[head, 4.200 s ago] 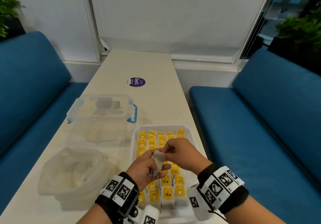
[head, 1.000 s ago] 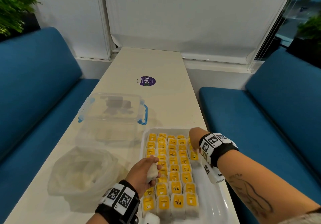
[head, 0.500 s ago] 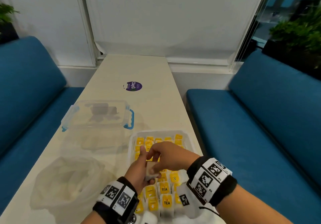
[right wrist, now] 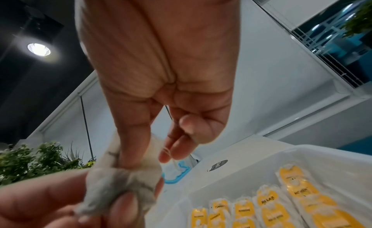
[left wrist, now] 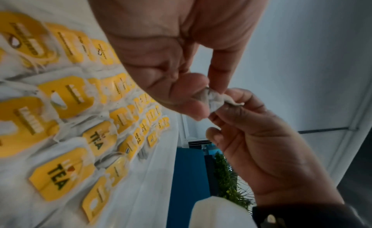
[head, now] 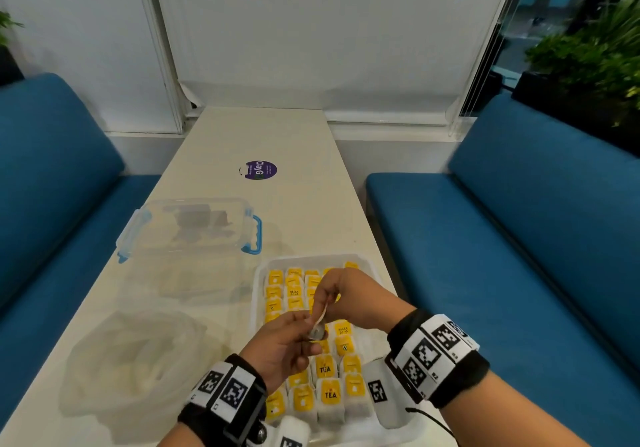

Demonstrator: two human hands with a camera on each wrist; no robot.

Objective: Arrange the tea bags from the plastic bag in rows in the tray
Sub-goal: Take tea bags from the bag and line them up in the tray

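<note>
Looking down, we see the long pale worktop [head: 270,134] running away between two blue sofas [head: 52,176]. On its left near part lies the crumpled clear plastic bag [head: 131,360], with pale tea bags dimly showing inside. Beyond that, farther off, a clear lidded container [head: 194,228] with blue clips stands left of centre. Right of the bag, at the near edge, sits the white tray [head: 372,264], most of it filled with rows of tea bags [head: 329,396] lying flat with yellow tags up, some reading TEA. A purple round sticker [head: 260,170] sits further off on the worktop.

Above the middle of the tray we find both hands meeting on one loose tea bag [head: 318,327]. The left hand [head: 280,346] has its thumb and curled fingers [left wrist: 187,94] pinching the lower end of the crumpled pouch. The right hand [head: 353,297] pinches the upper end between thumb and forefinger; in the right wrist view a thin string [right wrist: 170,153] loops past its other fingers [right wrist: 171,145]. The held bag is off the tray, clear of the rows beneath. We cannot tell where its tag is.
</note>
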